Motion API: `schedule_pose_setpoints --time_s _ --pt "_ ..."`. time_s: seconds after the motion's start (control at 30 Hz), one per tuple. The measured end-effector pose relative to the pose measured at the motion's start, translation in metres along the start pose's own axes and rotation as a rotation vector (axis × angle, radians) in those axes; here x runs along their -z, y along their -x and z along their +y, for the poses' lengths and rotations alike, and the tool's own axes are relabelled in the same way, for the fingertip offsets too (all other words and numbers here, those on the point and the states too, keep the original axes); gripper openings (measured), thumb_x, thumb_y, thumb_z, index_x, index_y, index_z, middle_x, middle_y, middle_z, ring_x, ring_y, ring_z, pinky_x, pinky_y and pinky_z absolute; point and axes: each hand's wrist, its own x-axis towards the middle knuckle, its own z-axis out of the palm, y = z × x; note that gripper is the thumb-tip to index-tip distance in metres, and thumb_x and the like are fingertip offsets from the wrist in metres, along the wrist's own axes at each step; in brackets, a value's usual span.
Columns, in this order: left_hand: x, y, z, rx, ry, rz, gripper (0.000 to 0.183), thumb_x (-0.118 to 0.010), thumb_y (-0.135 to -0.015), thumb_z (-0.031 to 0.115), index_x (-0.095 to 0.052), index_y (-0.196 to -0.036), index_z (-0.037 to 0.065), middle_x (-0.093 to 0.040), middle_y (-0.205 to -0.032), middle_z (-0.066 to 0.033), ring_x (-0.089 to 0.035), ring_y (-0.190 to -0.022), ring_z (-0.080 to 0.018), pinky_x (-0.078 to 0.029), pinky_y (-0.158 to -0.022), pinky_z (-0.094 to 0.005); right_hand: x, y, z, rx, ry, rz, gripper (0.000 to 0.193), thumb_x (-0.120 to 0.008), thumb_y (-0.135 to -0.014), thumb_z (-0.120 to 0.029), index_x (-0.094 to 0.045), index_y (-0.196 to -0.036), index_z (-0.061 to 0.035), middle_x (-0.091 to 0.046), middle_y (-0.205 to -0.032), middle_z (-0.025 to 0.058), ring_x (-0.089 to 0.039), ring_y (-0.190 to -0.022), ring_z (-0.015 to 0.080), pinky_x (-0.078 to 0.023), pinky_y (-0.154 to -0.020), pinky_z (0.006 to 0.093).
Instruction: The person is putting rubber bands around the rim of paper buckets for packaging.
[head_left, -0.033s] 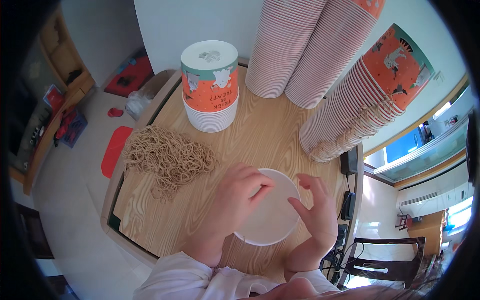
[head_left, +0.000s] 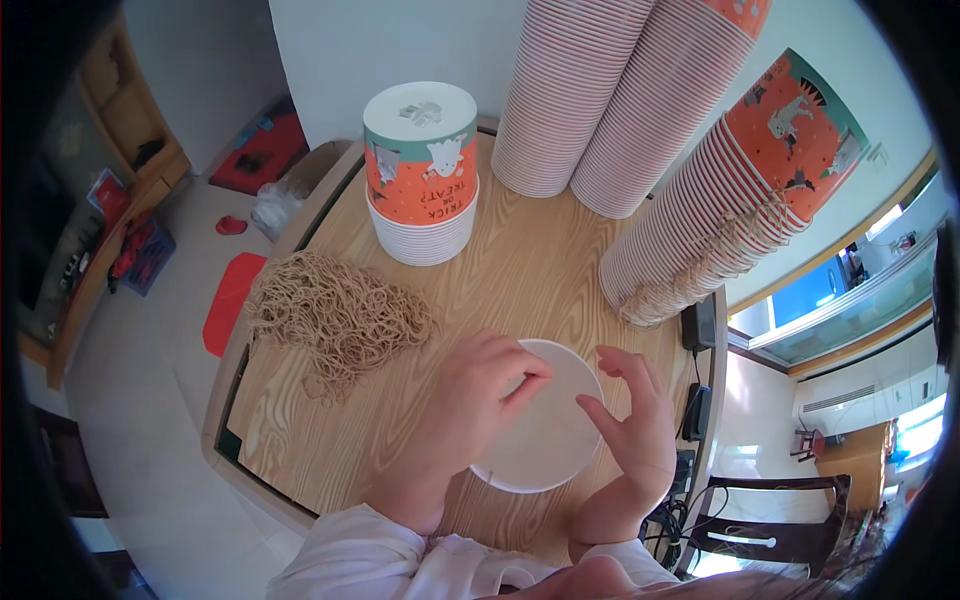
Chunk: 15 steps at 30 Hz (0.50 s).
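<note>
A white paper bucket [head_left: 545, 440] stands between my hands, its round mouth facing up. My left hand [head_left: 485, 385] is over its left side, with thumb and forefinger pinched together; anything between them is too small to make out. At the right rim, my right hand [head_left: 638, 415] is open, its thumb and curved fingers apart with nothing between them. A short bit of string shows at the bucket's near rim. Left of my left hand lies a tangled heap of tan string [head_left: 335, 315] on the wood-grain table [head_left: 510, 270].
An orange and green stack of upside-down buckets [head_left: 420, 180] stands at the back. Tall nested stacks [head_left: 575, 100] rise behind it. On the right leans another stack [head_left: 720, 190] with string loops along its side. Black power adapters [head_left: 697, 325] and cables line the right edge, near a dark chair [head_left: 775, 535].
</note>
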Motion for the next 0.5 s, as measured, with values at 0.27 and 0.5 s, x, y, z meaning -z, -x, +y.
schedule_pose_setpoints --time_s 0.27,0.5 --pt "-0.003 0.001 0.007 -0.036 0.144 -0.025 0.014 -0.075 -0.07 0.004 -0.071 -0.082 0.009 -0.066 -0.079 -0.0041 -0.061 -0.079 -0.0222 -0.048 -0.072 -0.0337 -0.01 0.004 -0.016 0.022 -0.252 0.13 0.034 -0.076 -0.069 -0.003 -0.063 -0.1 -0.0054 -0.064 -0.084 0.0076 -0.062 -0.077 0.0224 -0.049 -0.068 0.0329" --pt "-0.002 0.002 0.011 -0.002 0.179 -0.085 0.011 -0.07 -0.075 0.008 -0.067 -0.085 0.007 -0.066 -0.084 -0.0061 -0.061 -0.085 -0.0253 -0.047 -0.079 -0.0364 -0.005 0.004 -0.014 0.043 -0.264 0.134 0.015 -0.072 -0.073 0.002 -0.064 -0.084 -0.0015 -0.062 -0.078 0.01 -0.062 -0.071 0.0227 -0.049 -0.062 0.0305"
